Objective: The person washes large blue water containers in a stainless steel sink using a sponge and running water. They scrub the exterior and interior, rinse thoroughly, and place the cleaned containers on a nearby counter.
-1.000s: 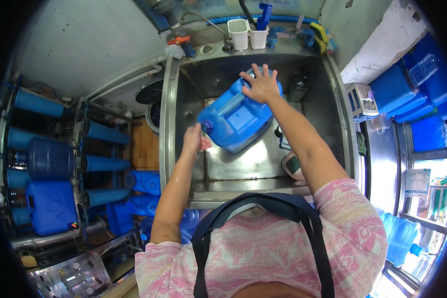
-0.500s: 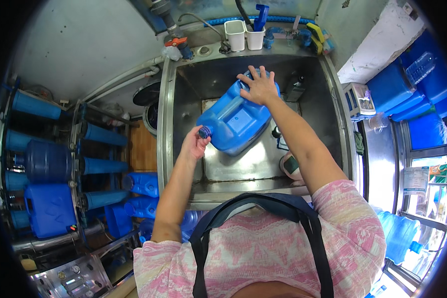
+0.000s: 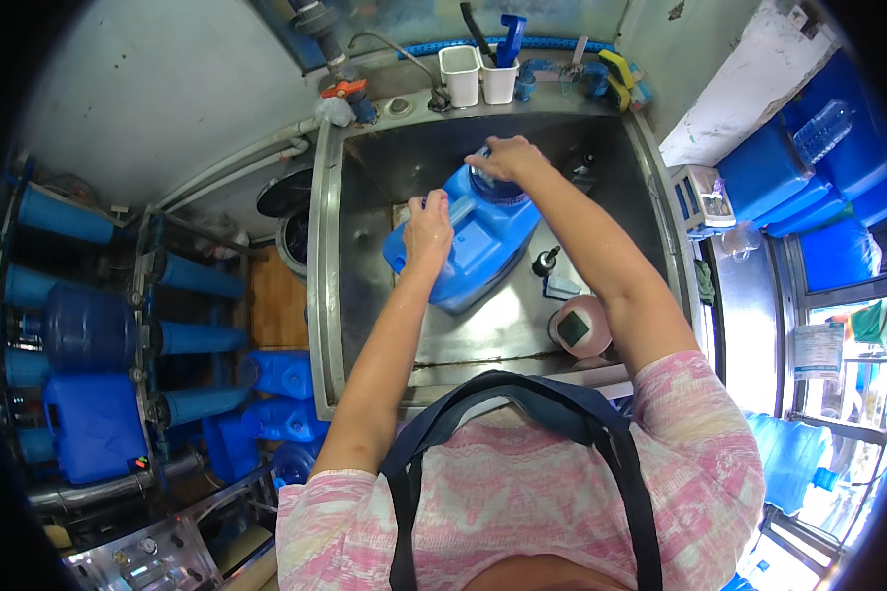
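A blue plastic water jug (image 3: 483, 258) with a moulded handle lies tilted in the stainless steel sink (image 3: 458, 377). My left hand (image 3: 430, 234) is closed round its handle, fingers curled over the top. At the far end of the jug, my right hand (image 3: 509, 158) bends over the wide round cap (image 3: 503, 191), its fingers gripping the rim. Part of that cap is hidden beneath the hand. In the sink to the right of the jug stand a bottle of pink liquid (image 3: 583, 325) and a small bottle with a dark pump top (image 3: 546, 261).
Behind the sink are two white cups (image 3: 460, 77) holding brushes, a thin curved tap (image 3: 404, 49) and a yellow sponge (image 3: 617, 77). A dark bottle (image 3: 583, 169) stands in the sink's far right corner. Blue jugs (image 3: 284, 374) and racked blue cylinders (image 3: 199, 337) fill the left side.
My left hand has left the jug's small spout cap and moved right to the handle. My right hand, spread flat before, now curls round the wide cap.
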A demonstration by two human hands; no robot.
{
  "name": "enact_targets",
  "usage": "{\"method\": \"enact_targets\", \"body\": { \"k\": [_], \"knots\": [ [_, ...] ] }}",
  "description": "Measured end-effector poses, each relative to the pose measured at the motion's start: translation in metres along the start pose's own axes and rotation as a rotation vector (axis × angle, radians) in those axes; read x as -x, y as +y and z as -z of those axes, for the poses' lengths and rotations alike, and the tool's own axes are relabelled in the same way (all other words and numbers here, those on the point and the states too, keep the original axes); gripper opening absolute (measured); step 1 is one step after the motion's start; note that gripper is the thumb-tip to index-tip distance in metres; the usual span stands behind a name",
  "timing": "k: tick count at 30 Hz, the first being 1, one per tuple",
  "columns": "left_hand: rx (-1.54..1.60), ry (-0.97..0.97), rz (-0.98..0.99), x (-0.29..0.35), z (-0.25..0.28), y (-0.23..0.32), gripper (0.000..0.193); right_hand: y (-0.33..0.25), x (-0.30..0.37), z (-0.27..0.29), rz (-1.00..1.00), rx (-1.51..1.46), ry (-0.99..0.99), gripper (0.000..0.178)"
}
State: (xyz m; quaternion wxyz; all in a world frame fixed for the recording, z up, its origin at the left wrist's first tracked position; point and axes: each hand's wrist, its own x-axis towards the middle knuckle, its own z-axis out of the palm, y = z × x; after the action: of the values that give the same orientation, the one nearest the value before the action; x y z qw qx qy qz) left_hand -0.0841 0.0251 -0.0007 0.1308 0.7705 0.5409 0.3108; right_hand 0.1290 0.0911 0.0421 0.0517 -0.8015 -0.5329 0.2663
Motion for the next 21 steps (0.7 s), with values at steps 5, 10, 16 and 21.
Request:
{"method": "enact_targets", "body": {
  "k": [5, 10, 16, 21],
  "knots": [
    [-0.144, -0.091, 0.093, 0.007, -0.016, 0.005, 0.024, -0.013, -0.004, 0.011, 0.391, 0.207, -0.294, 0.074],
    [-0.195, -0.153, 0.129, 0.006, -0.015, 0.009, 0.025, -0.014, 0.005, 0.012, 0.044, 0.232, 0.126, 0.074],
    [-0.214, -0.107, 0.123, 0.005, -0.020, 0.009, 0.023, -0.013, 0.006, 0.000, 0.573, 0.424, -0.366, 0.067],
    [-0.223, -0.033, 0.051, 0.007, -0.021, 0.006, 0.021, -0.012, 0.004, -0.008, -0.067, 0.245, 0.044, 0.059]
  ]
}}
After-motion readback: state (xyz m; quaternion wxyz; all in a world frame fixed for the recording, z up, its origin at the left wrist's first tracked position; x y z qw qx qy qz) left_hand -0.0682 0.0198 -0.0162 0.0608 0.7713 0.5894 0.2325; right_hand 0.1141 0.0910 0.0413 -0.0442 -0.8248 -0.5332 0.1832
